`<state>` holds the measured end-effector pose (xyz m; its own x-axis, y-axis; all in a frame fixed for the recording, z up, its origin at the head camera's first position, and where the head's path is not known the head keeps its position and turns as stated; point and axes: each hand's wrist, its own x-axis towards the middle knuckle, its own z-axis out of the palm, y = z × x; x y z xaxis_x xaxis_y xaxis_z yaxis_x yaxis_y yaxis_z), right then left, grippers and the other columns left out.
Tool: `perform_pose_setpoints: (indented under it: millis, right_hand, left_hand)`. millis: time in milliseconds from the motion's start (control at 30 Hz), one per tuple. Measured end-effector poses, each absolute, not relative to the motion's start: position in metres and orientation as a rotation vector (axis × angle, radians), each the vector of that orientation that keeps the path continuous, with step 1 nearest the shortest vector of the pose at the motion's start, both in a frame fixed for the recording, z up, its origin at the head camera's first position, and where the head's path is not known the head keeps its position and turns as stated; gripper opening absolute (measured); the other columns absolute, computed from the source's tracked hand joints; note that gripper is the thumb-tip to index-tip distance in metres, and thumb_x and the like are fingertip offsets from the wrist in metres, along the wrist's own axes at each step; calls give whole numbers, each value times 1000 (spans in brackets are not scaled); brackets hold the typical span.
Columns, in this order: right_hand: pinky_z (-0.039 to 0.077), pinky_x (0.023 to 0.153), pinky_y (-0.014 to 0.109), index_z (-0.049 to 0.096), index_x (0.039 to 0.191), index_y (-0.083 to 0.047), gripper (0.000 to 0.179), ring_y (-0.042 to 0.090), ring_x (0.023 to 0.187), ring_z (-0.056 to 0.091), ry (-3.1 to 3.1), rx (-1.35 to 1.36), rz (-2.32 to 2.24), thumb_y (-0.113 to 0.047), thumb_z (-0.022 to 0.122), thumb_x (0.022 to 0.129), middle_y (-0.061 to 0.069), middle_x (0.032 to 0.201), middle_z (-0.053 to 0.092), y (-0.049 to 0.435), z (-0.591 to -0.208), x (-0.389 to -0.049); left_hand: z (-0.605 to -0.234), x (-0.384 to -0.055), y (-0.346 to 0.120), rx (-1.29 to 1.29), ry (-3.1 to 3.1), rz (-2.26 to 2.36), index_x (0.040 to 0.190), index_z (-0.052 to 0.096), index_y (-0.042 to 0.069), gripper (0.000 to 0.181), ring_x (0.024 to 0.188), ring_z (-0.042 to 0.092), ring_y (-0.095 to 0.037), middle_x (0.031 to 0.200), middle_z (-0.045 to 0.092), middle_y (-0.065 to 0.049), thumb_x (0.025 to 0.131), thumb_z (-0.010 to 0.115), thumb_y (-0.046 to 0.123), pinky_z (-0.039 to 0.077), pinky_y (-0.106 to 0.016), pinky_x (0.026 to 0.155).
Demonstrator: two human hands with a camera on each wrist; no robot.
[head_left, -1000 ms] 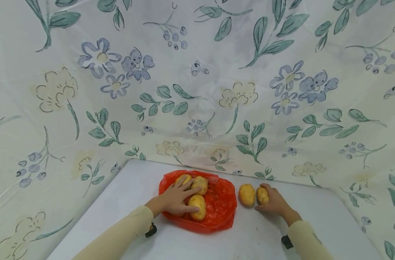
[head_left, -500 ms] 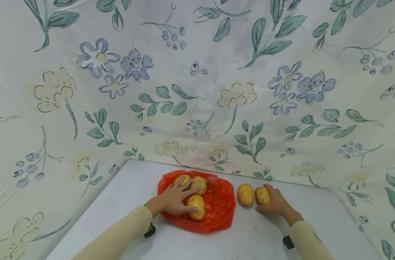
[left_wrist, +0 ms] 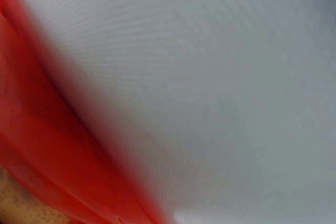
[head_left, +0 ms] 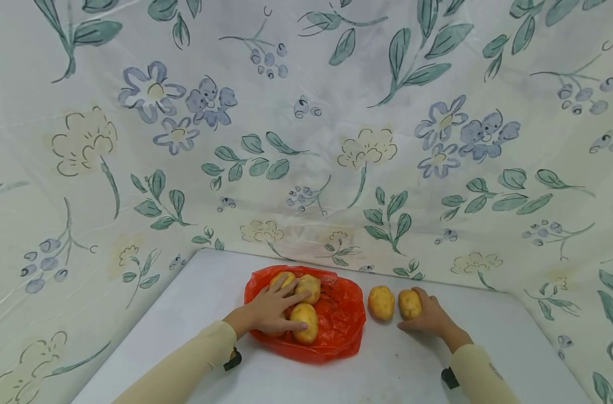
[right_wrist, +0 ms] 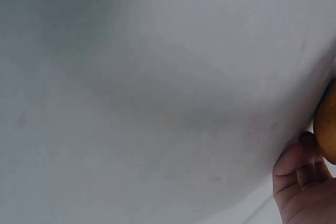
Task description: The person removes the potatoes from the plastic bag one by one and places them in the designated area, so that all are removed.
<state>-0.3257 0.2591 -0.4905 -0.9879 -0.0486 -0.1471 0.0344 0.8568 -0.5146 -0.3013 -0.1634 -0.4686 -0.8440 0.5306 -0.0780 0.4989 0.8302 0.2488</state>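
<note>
A red plastic bag [head_left: 339, 331] lies spread on the table with several yellow potatoes in it. My left hand [head_left: 273, 308] rests with spread fingers on these potatoes; its thumb lies across the nearest potato [head_left: 306, 320]. The left wrist view shows the red bag [left_wrist: 58, 129] and part of a potato [left_wrist: 26, 203], but not the hand. To the right of the bag, my right hand [head_left: 429, 317] holds a potato [head_left: 410, 304] on the table between thumb and fingers. In the right wrist view, my right hand [right_wrist: 304, 182] touches that potato [right_wrist: 328, 124].
Another potato [head_left: 381, 303] sits on the white table [head_left: 377, 370] between the bag and my right hand. A flower-patterned cloth [head_left: 306, 129] hangs behind the table and along its sides.
My right hand and its potato have shifted slightly right, away from the neighbouring potato, and more of the held potato shows. The left hand stays on the potatoes in the bag.
</note>
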Motion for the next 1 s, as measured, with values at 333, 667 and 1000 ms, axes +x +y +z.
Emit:
perform_pose_setpoints:
  millis: [333,667,1000]
  right_hand:
    - [45,99,62,28,148,0,107,40,115,54,2847,-53,-906,-40,89,69,29,133,49,262,-492,-325]
    - [44,99,63,27,151,-3,109,40,117,53,2838,-40,-928,-43,88,70,29,137,48,258,-495,-322]
    - [41,101,65,18,154,-3,119,44,120,49,2843,-48,-883,-52,86,69,34,138,41,260,-489,-318]
  left_hand:
    - [-468,-299,-164,791,2873,312,154,28,43,83,154,-1,-38,167,14,-5,82,43,83,17,-66,117]
    - [-466,-295,-165,779,2865,301,155,27,42,84,154,-1,-39,167,13,-5,83,42,84,19,-67,116]
    - [-463,-302,-162,795,2874,166,156,20,42,85,154,-1,-37,168,5,-4,84,30,86,16,-67,117]
